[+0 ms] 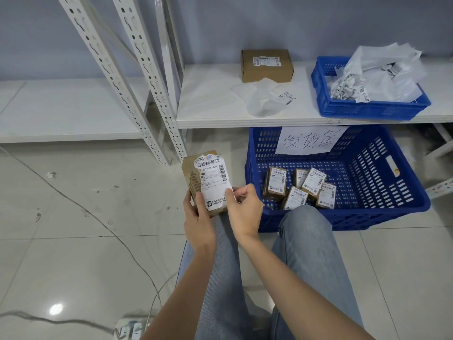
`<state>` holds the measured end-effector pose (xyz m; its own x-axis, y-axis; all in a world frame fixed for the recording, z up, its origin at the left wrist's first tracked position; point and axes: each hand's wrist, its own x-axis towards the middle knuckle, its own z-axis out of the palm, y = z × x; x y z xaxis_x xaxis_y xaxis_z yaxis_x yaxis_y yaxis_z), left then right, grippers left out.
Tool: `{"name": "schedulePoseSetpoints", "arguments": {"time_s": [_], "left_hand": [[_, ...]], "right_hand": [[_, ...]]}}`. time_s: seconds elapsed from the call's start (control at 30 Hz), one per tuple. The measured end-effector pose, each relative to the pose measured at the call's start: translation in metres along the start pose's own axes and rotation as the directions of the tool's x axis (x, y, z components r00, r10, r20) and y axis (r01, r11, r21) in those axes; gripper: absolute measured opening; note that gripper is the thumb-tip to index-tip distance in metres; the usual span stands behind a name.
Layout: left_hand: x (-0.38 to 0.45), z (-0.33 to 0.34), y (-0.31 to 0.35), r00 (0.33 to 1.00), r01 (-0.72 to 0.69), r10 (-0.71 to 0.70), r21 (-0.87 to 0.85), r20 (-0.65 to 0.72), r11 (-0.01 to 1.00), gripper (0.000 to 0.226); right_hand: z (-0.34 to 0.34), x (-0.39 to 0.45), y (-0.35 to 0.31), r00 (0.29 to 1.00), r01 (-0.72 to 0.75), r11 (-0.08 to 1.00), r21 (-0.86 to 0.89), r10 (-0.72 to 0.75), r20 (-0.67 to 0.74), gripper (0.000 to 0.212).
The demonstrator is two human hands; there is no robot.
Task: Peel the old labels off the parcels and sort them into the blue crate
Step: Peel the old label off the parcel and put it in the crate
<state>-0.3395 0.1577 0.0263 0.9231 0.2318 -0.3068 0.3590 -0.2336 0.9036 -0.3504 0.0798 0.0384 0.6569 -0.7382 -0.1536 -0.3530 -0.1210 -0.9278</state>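
Gripping parcel [196, 182] upright over the knees in left hand [198, 217] to brace it, pinching label [215, 182] edge with right hand [242, 204] for peeling, keeping close beside blue crate [367, 212] already holding sorted parcels [299, 190].

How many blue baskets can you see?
2. A big blue crate sits on the floor, holding small parcels. A smaller blue basket sits on the white shelf above it, full of plastic bags and peeled labels.
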Motion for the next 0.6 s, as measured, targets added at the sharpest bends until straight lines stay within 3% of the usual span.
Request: {"name": "schedulePoseSetpoints", "arguments": {"time_s": [0.1, 0.37, 0.5, 0.6], "left_hand": [[0.0000, 0.0007, -0.0004, 1.000, -0.002, 0.002, 0.005, -0.006, 1.000, 0.045], [0.0027, 0.0024, -0.0049, 1.000, -0.008, 0.008, -0.006, -0.011, 1.000, 0.044], [0.0012, 0.0023, -0.0043, 1.000, -0.001, 0.001, -0.010, -0.018, 1.000, 0.046], [0.0005, 0.0029, -0.0033, 1.000, -0.004, 0.004, 0.009, -0.021, 1.000, 0.047]], "right_hand": [[0.0038, 0.0001, -0.0011, 0.999, 0.040, 0.999, -0.023, -0.040, -0.002, 0.015], [0.0033, 0.0000, 0.0013, 0.999, -0.041, 0.998, 0.040, 0.041, 0.005, 0.007], [0.0036, 0.0048, 0.0009, 0.989, 0.125, 0.965, -0.231, -0.140, -0.049, 0.009], [0.0046, 0.0042, -0.0002, 0.967, 0.221, 0.936, -0.275, -0.247, -0.066, 0.012]]}}
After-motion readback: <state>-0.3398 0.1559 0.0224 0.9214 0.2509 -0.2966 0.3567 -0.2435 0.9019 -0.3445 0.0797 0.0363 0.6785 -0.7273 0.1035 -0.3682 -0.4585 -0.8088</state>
